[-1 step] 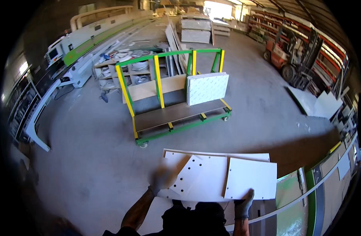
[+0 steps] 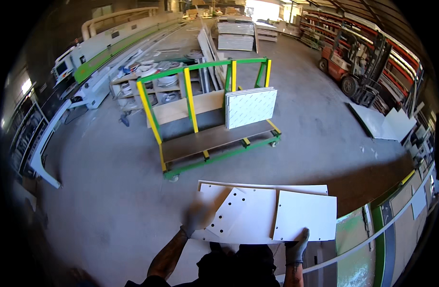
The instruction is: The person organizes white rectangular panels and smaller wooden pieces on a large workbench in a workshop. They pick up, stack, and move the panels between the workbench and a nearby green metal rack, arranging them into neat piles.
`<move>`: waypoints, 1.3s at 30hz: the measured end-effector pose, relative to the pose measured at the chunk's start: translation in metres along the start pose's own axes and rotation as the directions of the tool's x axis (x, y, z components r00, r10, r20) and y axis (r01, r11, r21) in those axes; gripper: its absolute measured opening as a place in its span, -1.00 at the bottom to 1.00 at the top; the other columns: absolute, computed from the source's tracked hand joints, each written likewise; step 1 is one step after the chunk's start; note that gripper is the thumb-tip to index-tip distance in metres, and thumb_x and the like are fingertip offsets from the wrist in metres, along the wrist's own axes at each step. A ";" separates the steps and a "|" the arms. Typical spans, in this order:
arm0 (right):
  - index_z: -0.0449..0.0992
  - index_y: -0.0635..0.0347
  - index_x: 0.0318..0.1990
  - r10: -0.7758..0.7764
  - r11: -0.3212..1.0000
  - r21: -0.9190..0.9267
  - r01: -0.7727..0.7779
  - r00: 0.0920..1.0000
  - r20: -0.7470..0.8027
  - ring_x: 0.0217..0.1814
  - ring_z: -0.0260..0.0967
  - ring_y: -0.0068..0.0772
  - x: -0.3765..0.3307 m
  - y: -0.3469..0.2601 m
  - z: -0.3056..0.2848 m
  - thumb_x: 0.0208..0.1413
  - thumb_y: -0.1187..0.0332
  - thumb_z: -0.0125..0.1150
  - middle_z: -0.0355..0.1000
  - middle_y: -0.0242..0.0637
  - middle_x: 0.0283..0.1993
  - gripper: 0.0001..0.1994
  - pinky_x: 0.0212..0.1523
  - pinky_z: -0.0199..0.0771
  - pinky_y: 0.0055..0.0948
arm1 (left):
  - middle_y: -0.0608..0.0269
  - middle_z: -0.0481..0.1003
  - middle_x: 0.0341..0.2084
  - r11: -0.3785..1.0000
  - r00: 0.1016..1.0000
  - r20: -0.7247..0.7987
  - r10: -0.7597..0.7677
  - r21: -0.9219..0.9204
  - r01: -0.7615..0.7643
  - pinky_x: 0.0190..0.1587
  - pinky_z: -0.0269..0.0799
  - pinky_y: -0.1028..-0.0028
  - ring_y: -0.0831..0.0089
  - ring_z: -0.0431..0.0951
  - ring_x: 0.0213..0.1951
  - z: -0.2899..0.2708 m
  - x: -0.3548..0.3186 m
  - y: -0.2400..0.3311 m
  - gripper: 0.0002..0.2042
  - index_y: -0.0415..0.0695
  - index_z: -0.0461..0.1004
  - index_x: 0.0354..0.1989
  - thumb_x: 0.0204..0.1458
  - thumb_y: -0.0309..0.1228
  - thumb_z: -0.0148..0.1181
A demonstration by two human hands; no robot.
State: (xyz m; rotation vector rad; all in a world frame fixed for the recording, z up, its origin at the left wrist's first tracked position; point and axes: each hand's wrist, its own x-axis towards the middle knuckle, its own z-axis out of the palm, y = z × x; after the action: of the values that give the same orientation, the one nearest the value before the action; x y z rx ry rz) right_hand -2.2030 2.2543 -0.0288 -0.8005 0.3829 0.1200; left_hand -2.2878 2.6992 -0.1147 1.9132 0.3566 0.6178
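Note:
A stack of white panels lies in front of me at waist height. Its wide lower panel [image 2: 260, 210] has small dark holes near its far edge. On top at the left lies a slanted smaller panel [image 2: 233, 213] with several dark holes. A squarer white panel [image 2: 308, 215] rests on the right part. My left hand [image 2: 197, 216], gloved and smeared by motion, is at the slanted panel's left edge; its fingers cannot be made out. My gloved right hand [image 2: 297, 248] is closed round the near edge of the stack at the squarer panel, thumb on top and other fingers hidden underneath.
Ahead stands a green and yellow wheeled rack [image 2: 195, 112] carrying white patterned boards [image 2: 251, 109]. Upright boards [image 2: 396, 225] line the right side. A forklift [image 2: 346, 67] stands at the far right, a long machine [image 2: 119, 43] at the far left, and a cluttered shelf unit [image 2: 159, 86] behind the rack.

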 end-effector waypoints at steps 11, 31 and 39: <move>0.40 0.02 0.15 0.060 0.998 0.022 -0.058 0.996 -0.070 0.14 0.32 -0.26 0.459 0.014 0.151 0.14 -0.14 0.20 0.38 -0.35 0.08 -0.44 0.16 0.40 -0.15 | 0.25 0.61 -0.43 0.919 0.922 -0.015 -0.387 -0.089 0.384 -0.32 0.50 0.48 0.60 0.55 -0.37 0.186 0.416 -0.040 -0.60 -0.32 0.60 -0.22 0.13 -0.13 0.35; 0.48 -0.03 -0.06 0.303 0.910 -0.189 -0.369 0.903 -0.304 0.01 0.43 -0.15 1.079 0.183 0.299 0.08 -0.10 0.14 0.46 -0.34 -0.04 -0.58 0.01 0.51 -0.01 | 0.32 0.59 -0.30 0.718 0.702 -0.167 -0.692 -0.262 0.645 -0.18 0.45 0.50 0.60 0.48 -0.26 0.439 0.788 -0.418 -0.67 -0.33 0.59 -0.09 0.14 -0.28 0.35; 0.49 0.02 -0.06 0.429 0.878 -0.135 -0.458 0.881 -0.198 0.05 0.40 -0.08 1.268 0.299 0.265 0.01 -0.05 0.21 0.44 -0.25 -0.04 -0.56 0.04 0.50 0.03 | 0.22 0.63 -0.35 0.731 0.670 -0.316 -0.672 -0.139 0.668 -0.20 0.50 0.44 0.55 0.54 -0.30 0.526 0.846 -0.572 -0.62 -0.36 0.59 -0.12 0.11 -0.22 0.38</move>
State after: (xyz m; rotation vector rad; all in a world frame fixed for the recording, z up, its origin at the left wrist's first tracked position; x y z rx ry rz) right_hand -1.0283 2.6035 -0.5440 -0.8908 0.7178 0.5312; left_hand -1.2754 2.9638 -0.5878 1.4843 1.2287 0.4378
